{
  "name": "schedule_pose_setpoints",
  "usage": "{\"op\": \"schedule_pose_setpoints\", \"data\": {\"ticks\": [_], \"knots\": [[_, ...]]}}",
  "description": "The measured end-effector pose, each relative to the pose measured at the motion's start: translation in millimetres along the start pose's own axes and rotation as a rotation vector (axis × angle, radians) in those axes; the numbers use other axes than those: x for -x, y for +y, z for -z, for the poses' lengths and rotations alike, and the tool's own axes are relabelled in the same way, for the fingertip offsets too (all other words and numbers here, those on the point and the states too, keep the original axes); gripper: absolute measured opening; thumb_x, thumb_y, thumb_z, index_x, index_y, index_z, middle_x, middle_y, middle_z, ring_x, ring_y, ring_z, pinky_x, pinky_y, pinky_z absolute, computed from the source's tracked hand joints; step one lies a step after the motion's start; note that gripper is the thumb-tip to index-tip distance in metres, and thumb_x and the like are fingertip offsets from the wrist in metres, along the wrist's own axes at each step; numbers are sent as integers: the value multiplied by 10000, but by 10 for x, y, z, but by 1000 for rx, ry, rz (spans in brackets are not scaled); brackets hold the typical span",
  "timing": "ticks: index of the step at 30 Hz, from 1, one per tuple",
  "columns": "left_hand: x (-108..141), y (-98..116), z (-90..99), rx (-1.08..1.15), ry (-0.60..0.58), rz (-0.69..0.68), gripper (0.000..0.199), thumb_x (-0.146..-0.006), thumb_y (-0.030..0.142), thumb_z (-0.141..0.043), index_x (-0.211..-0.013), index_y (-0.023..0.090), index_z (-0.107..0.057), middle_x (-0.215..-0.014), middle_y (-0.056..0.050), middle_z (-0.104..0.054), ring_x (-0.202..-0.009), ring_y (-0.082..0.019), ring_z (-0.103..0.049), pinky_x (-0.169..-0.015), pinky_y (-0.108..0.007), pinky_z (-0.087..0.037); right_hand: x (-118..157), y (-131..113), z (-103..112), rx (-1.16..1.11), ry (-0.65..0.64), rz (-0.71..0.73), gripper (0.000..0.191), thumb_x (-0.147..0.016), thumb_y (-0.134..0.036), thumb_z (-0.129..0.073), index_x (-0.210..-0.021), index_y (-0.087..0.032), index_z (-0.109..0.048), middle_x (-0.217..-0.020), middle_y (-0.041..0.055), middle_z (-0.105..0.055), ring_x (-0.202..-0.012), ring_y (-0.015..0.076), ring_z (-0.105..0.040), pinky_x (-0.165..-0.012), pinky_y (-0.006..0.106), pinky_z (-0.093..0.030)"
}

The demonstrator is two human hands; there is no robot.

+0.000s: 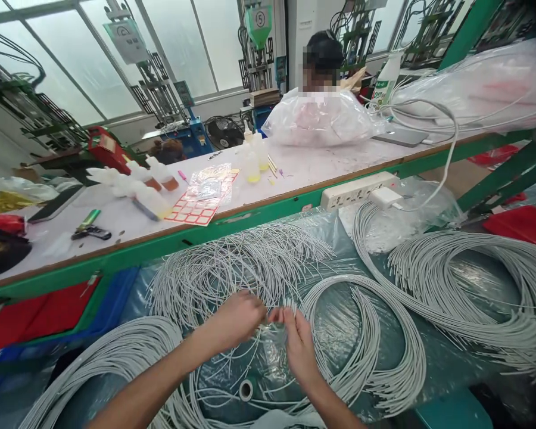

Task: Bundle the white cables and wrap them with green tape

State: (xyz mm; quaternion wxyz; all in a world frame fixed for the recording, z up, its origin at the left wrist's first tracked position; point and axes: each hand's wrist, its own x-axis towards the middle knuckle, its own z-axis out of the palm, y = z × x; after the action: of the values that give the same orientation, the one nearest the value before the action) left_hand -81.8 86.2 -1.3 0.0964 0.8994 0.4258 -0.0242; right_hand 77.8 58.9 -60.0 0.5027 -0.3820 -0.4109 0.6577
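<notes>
Right hand [300,342]: thumb and fingers pinched together on a bunch of white cable ends [290,304], tips just poking out above my fingertips. Left hand [241,316]: fingers curled in, knuckles up, just beside the right. Its grip is hidden behind my own fingers, so can't tell if it's clamped on anything. The small gap between the hands is too blurred to read.

Below them, a small roll with a hollow core [255,386] stands on the green plastic sheet [339,322]. Something whitish at the bottom edge is cut off, can't identify.

Beyond my hands: loose tangle of white cables [245,262], individual ends impossible to trace. Right of me, a neater cable coil [411,351]; past that, a bigger coil [533,280] cropped by the frame. Left coil [129,336] is partly behind my forearm and runs out of frame.

Raised surface [304,173] ahead: power strip [355,189] on its front edge with a white charger [385,196] plugged in, squeeze bottles [252,164], red-grid label sheet [196,202] partly under clear plastic. Co-worker [324,53] mostly hidden behind a clear plastic bag [326,122], hands not visible.
</notes>
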Motion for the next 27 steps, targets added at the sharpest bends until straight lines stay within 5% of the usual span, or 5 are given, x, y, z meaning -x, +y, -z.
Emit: {"op": "schedule_pose_setpoints", "data": {"ticks": [8,11,15,21,27], "knots": [[352,471,534,-2,115,-3,248,-949,203,-424,-784,189,-609,-749,-19,-628,-775,-171,-586,-820,-342,-386,149,27,-100,142,-182,2,441,-928,-597,-406,-741,-200,-449,-572,-25,-440,-518,127,-417,-543,264,-380],[404,469,510,56,286,101,157,-926,300,-514,-995,210,-621,-976,-46,-660,-988,-204,-586,-1006,-427,-345,201,64,-134,-42,-205,-113,482,-850,-682,-473,-788,-207,-416,-523,-83,-294,-425,80,-255,-412,213,-254],[442,453,316,334,576,347,593,-844,432,-631,-1364,248,-414,-1382,-106,-500,-1291,-258,-444,-1093,-470,-336,246,7,-158,-111,-188,-94,516,-805,-692,-532,-750,-193,-410,-543,-86,-281,-439,54,-205,-406,196,-174],[403,529,187,938,799,467,493,-837,401,-634,-1262,179,-517,-1138,-104,-670,-1045,-215,-649,-940,-381,-532,324,-14,-228,-147,-205,-91,538,-775,-705,-557,-745,-180,-442,-524,-88,-291,-439,52,-215,-420,202,-160],[494,716,337,855,753,431,414,-850,330,-612,-1243,211,-557,-1036,-49,-690,-913,-169,-667,-864,-327,-560,348,71,-228,-206,-210,-133,533,-769,-692,-585,-732,-175,-464,-528,-85,-281,-443,51,-201,-431,212,-141]]}}
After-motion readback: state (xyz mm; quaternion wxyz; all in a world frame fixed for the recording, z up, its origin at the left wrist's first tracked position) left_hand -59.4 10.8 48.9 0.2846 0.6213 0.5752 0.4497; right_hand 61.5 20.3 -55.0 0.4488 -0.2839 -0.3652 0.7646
